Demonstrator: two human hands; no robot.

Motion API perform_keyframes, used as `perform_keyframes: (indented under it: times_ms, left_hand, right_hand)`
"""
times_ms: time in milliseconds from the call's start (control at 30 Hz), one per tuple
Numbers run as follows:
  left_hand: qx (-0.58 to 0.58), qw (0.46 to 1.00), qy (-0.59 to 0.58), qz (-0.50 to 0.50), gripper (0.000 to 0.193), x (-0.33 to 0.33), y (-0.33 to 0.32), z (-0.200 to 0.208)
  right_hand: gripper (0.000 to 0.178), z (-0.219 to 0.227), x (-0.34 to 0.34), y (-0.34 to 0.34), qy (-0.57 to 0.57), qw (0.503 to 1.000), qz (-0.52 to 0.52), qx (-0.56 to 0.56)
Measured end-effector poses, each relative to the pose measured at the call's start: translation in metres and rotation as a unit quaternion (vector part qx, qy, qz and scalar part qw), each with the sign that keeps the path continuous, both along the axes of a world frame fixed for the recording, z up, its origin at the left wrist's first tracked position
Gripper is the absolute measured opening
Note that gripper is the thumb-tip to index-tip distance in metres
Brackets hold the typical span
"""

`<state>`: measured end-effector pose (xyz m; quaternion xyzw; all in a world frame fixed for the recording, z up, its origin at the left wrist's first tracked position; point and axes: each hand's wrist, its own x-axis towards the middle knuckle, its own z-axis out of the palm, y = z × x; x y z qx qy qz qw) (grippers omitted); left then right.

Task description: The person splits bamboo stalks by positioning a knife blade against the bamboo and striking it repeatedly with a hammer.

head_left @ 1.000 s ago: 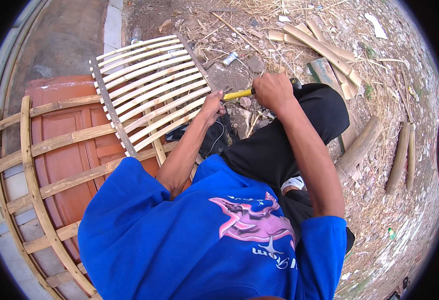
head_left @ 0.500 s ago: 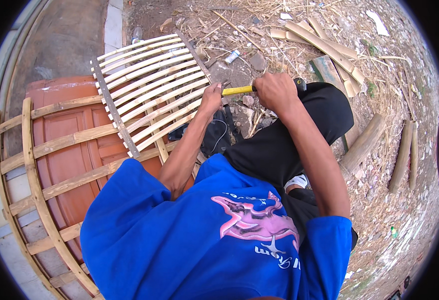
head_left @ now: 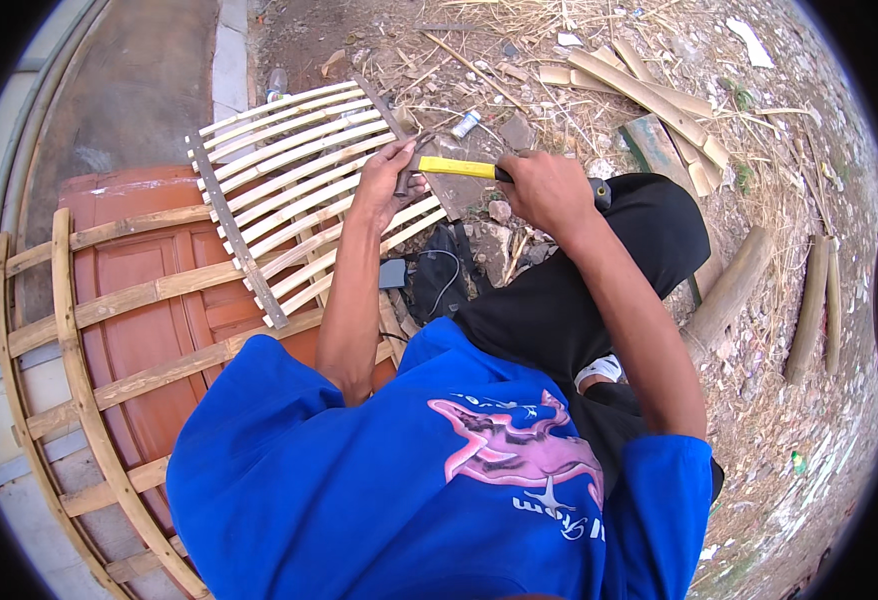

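My right hand (head_left: 551, 192) is wrapped round the black grip of a claw hammer (head_left: 459, 168) with a yellow shaft. Its dark metal head points left and overlaps my left hand (head_left: 387, 182). The fingers of that hand are bent at the right-hand rail of a slatted bamboo panel (head_left: 225, 212). Whether they pinch a small thing or touch the hammer head, I cannot make out. Pale, evenly spaced slats cross between the panel's two darker rails.
Beneath the panel, a bamboo lattice frame (head_left: 89, 375) lies over a reddish-brown panelled door (head_left: 149, 300). A black bag (head_left: 441, 275) sits by my leg. Split bamboo pieces (head_left: 649, 95) and thick poles (head_left: 809, 310) lie on littered ground to the right, with a small bottle (head_left: 466, 124) ahead.
The hammer head has moved left and slightly up, now overlapping my left hand. My left hand has shifted left and turned. The slatted panel has shifted slightly down and right in view.
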<state>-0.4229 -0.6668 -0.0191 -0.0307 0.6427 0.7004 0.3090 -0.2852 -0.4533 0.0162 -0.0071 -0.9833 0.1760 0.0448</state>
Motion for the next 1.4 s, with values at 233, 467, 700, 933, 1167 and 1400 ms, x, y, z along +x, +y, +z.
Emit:
perform_keyframes:
  times_ms: [233,467,700,933,1167,1400]
  left_hand:
    - [0.077,0.98,0.03,-0.179,0.048,-0.022,-0.007,0.062]
    - [0.141,0.979,-0.025,-0.145,0.051,-0.003,0.011,0.075]
    - [0.153,0.959,-0.015,-0.24,0.046,0.0,0.014,0.082]
    - [0.177,0.961,-0.028,-0.212,0.046,-0.001,0.015,0.072]
    - [0.137,0.965,0.03,-0.223,0.048,0.005,0.044,0.09]
    - [0.202,0.945,0.186,-0.176,0.035,0.027,0.112,0.128]
  right_hand:
    - [0.033,0.026,0.002,-0.003,-0.037,0.985,0.025,-0.168]
    - [0.031,0.032,-0.002,0.0,-0.019,0.984,0.046,-0.174]
    - [0.029,0.029,0.008,0.001,0.054,0.989,0.062,-0.126]
    - [0.028,0.03,0.004,0.0,0.061,0.991,0.06,-0.1]
    - [0.03,0.034,0.018,0.02,0.117,0.986,0.033,-0.116]
    - [0.041,0.095,0.062,0.109,0.125,0.991,-0.003,-0.041]
